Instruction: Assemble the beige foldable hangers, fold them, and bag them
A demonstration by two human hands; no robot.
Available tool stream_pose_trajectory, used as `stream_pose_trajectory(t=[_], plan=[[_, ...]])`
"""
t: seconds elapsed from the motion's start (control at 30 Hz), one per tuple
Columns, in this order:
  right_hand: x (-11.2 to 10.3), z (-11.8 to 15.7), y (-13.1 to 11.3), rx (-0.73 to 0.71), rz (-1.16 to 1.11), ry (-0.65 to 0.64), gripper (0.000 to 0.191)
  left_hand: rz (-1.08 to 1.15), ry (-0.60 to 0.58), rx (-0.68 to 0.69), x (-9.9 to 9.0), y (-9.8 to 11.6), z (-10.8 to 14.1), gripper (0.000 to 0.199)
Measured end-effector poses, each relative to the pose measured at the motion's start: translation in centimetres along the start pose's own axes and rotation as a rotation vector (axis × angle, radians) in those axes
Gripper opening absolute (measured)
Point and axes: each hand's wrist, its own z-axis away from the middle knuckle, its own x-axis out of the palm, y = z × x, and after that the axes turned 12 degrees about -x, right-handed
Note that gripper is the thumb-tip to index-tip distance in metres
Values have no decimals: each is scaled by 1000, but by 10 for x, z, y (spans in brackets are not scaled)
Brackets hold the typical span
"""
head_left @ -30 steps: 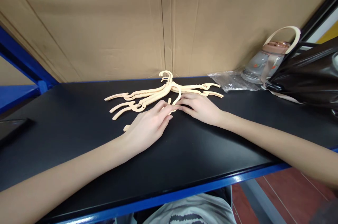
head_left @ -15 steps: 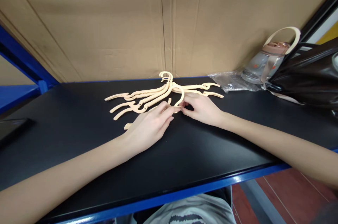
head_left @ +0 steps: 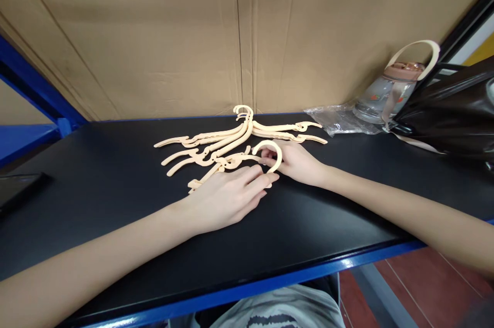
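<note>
Cream plastic makes up the near hanger point(head_left: 211, 172), which lies at the middle of the black table point(head_left: 127, 235), partly under the left hand point(head_left: 227, 191). Its hook point(head_left: 279, 153) curls up at the right, in front of the right fingers. The left hand's thumb and forefinger are closed around the foot of the hook, with little gap between them. The right hand point(head_left: 295, 160) is curled just behind the hook, and one slim arm of the hanger reaches its fingertips; whether they pinch that arm, I cannot tell. Just beyond, other hangers point(head_left: 231, 143) lie overlapped near the cardboard point(head_left: 154, 45). To handle this piece well, I would pin the foot of the hook firmly with the left fingertips and let the right hand do the finer work, pressing close to a joint rather than at a thin tip, where the plastic may flex or slip. Turning the parts slowly and flat to the table seems wise, since the far left arm sits right beside its neighbours and could snag on them.
</note>
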Motion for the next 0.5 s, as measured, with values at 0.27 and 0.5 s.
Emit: stream_pose_trajectory(t=[0.27,0.5], plan=[[-15,-1,17,42,186,114,16,-18,73,-29,-8,-2,-1,32],[-43,5,50,86,383,-86,59,14,88,-528,-8,-67,-8,42]])
